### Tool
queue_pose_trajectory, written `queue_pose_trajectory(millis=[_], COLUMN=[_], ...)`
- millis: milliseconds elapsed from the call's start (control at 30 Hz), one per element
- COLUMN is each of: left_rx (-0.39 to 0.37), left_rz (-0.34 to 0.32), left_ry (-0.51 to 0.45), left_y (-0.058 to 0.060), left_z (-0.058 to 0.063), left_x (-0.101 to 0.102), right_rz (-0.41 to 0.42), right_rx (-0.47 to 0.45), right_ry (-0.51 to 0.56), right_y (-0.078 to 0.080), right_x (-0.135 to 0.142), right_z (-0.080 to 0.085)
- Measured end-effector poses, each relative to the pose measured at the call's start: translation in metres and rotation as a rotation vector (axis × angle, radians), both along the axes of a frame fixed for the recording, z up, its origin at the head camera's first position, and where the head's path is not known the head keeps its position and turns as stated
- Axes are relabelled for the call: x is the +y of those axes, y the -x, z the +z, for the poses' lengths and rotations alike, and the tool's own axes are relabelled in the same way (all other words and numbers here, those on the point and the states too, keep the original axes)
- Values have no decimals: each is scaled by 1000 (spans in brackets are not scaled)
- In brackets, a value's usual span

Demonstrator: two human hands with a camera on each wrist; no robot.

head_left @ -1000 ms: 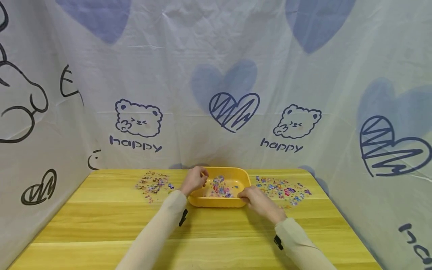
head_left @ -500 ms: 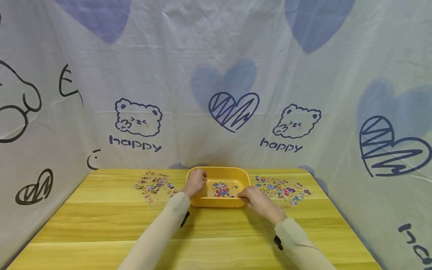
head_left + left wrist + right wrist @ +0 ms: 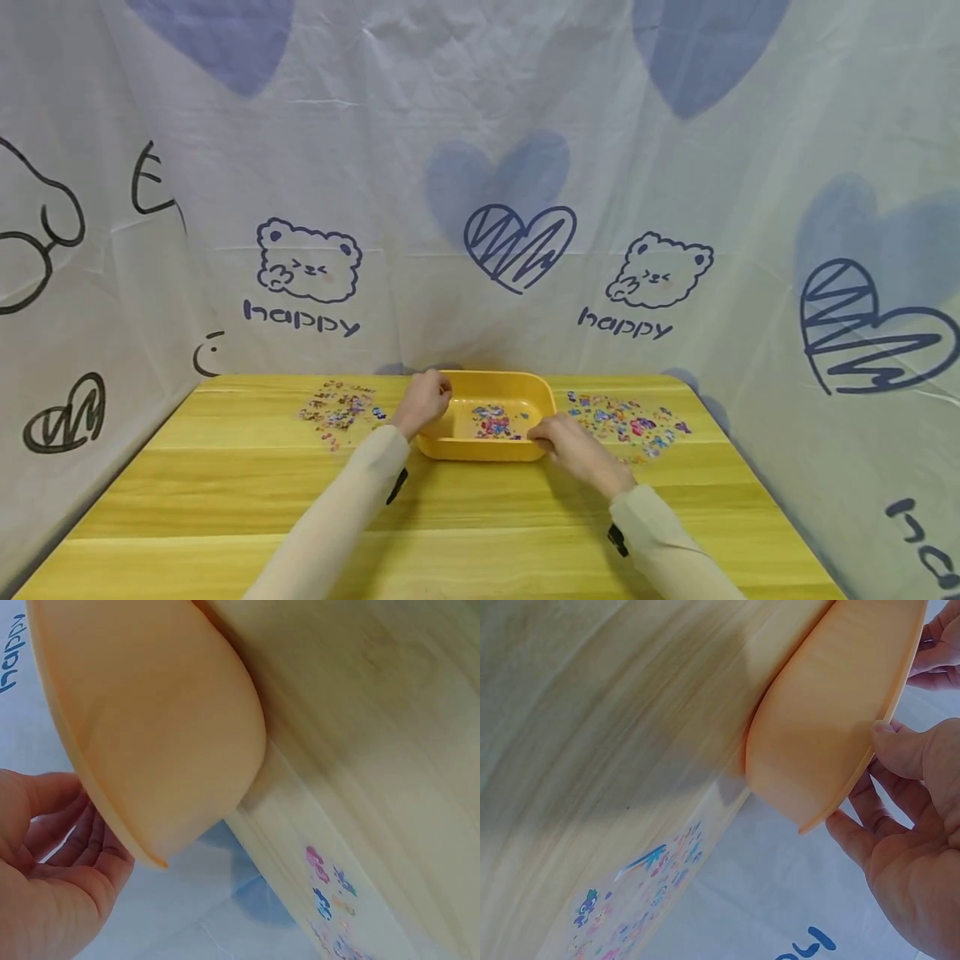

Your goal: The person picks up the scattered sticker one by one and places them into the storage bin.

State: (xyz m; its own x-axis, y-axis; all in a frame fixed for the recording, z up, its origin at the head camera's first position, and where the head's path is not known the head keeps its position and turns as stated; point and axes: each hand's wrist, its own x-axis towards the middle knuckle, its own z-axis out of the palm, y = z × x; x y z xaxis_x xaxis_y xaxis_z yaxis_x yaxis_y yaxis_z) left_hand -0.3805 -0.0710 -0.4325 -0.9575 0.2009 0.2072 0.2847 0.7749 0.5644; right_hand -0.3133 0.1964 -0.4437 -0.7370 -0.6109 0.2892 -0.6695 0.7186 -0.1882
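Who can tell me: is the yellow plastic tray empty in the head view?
No, small multicoloured pieces lie inside the yellow plastic tray.

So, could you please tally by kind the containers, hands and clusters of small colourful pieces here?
Yellow tray: 1 container
Left hand and right hand: 2 hands
Left cluster, right cluster, tray cluster: 3 clusters
Total: 6

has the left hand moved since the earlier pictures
Yes: in the head view, the left hand has shifted slightly left, judged against the central scribbled heart on the backdrop.
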Motion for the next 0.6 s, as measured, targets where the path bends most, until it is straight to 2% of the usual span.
queue_pose_trajectory(millis=[133, 400, 600], left_rx=[14, 31, 59], left_rz=[12, 23, 18], left_ry=[-18, -76, -45], left_y=[-2, -6, -11], left_z=[2, 7, 9], left_x=[-6, -20, -35], right_rz=[14, -13, -6], right_rx=[-5, 0, 26], right_ry=[7, 11, 20], right_y=[1, 0, -4], right_x=[-1, -2, -2], right_z=[0, 1, 2])
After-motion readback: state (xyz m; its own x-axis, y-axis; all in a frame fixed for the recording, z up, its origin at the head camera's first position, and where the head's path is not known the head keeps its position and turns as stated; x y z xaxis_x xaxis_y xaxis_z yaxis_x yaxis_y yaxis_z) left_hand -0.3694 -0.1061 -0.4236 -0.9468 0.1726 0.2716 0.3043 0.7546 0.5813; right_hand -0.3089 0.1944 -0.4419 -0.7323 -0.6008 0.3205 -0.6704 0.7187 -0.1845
